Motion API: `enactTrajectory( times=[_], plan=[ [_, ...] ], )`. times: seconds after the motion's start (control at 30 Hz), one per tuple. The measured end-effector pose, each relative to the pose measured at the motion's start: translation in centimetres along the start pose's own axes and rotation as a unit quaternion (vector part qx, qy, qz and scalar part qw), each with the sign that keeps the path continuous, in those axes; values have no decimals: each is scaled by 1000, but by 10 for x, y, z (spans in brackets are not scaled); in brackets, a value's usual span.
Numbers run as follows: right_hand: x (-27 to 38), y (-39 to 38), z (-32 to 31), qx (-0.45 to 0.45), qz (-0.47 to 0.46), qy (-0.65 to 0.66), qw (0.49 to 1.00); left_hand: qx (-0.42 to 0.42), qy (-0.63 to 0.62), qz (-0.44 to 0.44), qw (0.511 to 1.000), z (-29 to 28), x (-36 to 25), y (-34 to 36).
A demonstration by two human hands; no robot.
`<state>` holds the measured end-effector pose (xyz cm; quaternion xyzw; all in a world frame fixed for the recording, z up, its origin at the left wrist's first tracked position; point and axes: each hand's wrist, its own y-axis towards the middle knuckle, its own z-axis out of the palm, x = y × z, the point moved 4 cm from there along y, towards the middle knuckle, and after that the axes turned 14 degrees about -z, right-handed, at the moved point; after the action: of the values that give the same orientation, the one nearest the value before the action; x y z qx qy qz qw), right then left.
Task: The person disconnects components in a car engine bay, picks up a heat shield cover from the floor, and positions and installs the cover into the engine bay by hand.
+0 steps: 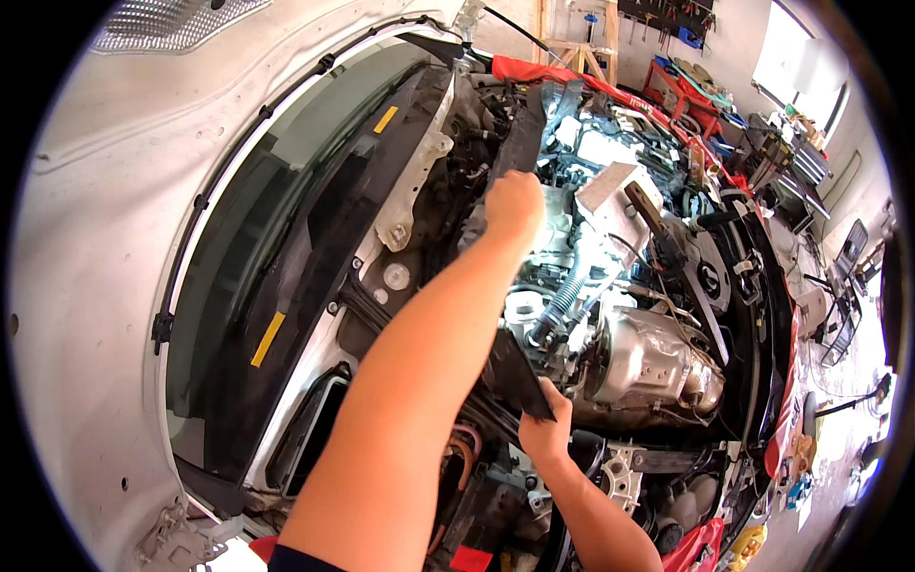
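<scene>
My left hand reaches far across the engine bay, its fingers closed around a long black trim panel. Nearer to me, my right hand grips the panel's near end, with the thumb along its edge. The panel runs between the windshield side and the engine, and my left forearm hides its middle. Just right of it lie a ribbed hose and a shiny metal heat shield.
The windshield and raised white hood stand at left. Red covers drape the far fender. A metal bar lies across the engine's right side. Tools hang on the back wall; a tool chest stands far right.
</scene>
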<state>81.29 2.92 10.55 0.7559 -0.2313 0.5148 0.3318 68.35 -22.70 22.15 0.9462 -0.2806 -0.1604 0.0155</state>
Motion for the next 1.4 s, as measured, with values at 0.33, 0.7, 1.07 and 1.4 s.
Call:
enactTrajectory(
  times=[0.33,0.7,1.07,1.4],
  plan=[
    [-31,-16,-12,11,57,30,998,-66,-403,-140,902,7,175,-109],
    [103,179,-8,104,-364,-278,883,-53,-549,7,834,79,118,-265],
    [60,231,45,355,-447,-343,746,-74,-520,-69,848,98,114,-239],
    [75,237,22,502,-420,-438,616,-40,-533,-54,843,89,122,-231]
  ],
)
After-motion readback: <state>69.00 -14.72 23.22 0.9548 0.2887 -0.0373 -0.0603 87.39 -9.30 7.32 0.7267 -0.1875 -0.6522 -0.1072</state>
